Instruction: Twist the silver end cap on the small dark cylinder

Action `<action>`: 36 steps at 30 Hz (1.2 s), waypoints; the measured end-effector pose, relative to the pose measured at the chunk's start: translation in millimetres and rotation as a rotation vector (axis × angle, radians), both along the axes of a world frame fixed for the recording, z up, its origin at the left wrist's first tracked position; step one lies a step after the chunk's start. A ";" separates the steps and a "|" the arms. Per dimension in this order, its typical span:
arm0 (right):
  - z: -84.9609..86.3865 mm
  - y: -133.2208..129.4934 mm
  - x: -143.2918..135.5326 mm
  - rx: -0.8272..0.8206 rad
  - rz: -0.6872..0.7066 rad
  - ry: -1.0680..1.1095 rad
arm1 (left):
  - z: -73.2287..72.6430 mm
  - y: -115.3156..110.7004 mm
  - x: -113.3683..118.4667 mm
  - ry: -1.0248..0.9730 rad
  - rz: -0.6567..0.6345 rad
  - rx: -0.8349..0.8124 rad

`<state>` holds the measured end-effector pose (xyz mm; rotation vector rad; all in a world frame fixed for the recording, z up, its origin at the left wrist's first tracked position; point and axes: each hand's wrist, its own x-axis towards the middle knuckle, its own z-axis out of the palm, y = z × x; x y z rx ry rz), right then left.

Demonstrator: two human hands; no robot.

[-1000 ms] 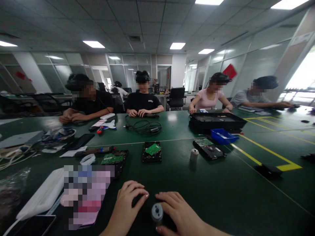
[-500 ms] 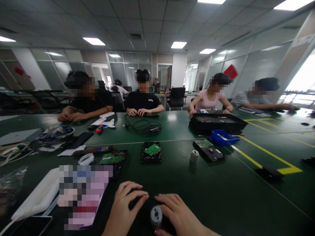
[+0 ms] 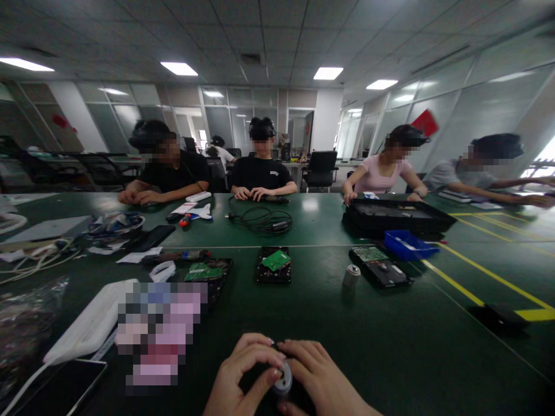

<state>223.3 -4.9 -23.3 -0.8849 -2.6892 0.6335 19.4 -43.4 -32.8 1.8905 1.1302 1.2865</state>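
A short silver cylinder, which looks like a small electric motor, stands on end at the near edge of my view, its round face with dark holes turned up. My right hand is curled around its right side, fingers and thumb closed on it. From the left, my left hand brings thumb and forefinger together at the top face; whether a tiny part sits between them is hidden. A similar silver motor stands farther off to the right.
Hard drives with green boards lie in a row: left, middle and right. A blue bin and a black tray are beyond. At left are a phone and a white power strip. Several people sit opposite.
My left hand has moved right, its thumb and forefinger now at the motor's top face. The right hand keeps hold of the motor. The view has shifted slightly left.
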 end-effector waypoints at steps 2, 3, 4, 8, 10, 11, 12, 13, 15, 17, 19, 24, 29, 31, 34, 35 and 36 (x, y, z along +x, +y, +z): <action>0.0 -0.1 0.3 -0.011 -0.001 -0.008 | -1.8 0.5 1.2 -0.029 -0.009 -0.017; -0.3 -0.2 0.5 -0.012 -0.004 -0.009 | -2.5 0.5 1.4 -0.042 -0.010 -0.026; -0.9 -0.3 0.7 -0.010 -0.006 -0.006 | -2.9 0.3 1.4 -0.057 -0.010 -0.027; -5.1 -0.8 2.0 0.021 -0.005 0.029 | -0.8 -0.6 1.9 -0.109 0.042 -0.024; -6.6 -1.0 2.5 0.033 -0.007 0.048 | 0.3 -0.2 3.4 -0.117 0.038 0.004; -6.7 -1.2 2.7 0.034 -0.007 0.054 | 0.4 0.3 4.6 -0.120 0.022 0.018; -6.5 -1.4 2.8 0.032 -0.006 0.057 | 0.2 0.9 5.8 -0.123 0.004 0.031; -5.9 -1.6 2.9 0.028 -0.004 0.058 | -0.4 1.5 7.0 -0.125 -0.010 0.035; -4.3 -2.0 2.9 0.018 -0.001 0.057 | -1.7 2.5 8.6 -0.118 -0.022 0.028; -2.9 -2.4 2.7 0.011 -0.005 0.055 | -2.4 3.2 8.8 -0.097 -0.030 0.020; -2.4 -2.6 2.5 0.003 -0.007 0.050 | -1.6 3.5 7.9 -0.067 -0.034 0.024; -3.8 -1.9 2.7 -0.006 -0.003 0.047 | 3.8 2.8 4.9 0.025 -0.057 0.101; -5.3 -1.5 3.2 0.007 -0.003 0.060 | 1.8 2.4 0.5 0.123 -0.034 0.130; -6.1 -1.6 3.1 0.012 -0.003 0.064 | -1.0 3.3 -1.7 0.164 -0.023 0.148; -7.6 -1.5 3.0 0.022 -0.005 0.065 | -2.9 4.2 -2.8 0.203 -0.002 0.150; -8.0 -1.4 3.1 0.024 -0.001 0.063 | -2.5 3.9 -2.4 0.208 0.003 0.146; -8.3 -1.3 3.2 0.025 0.001 0.062 | -1.6 3.5 -1.8 0.213 0.011 0.140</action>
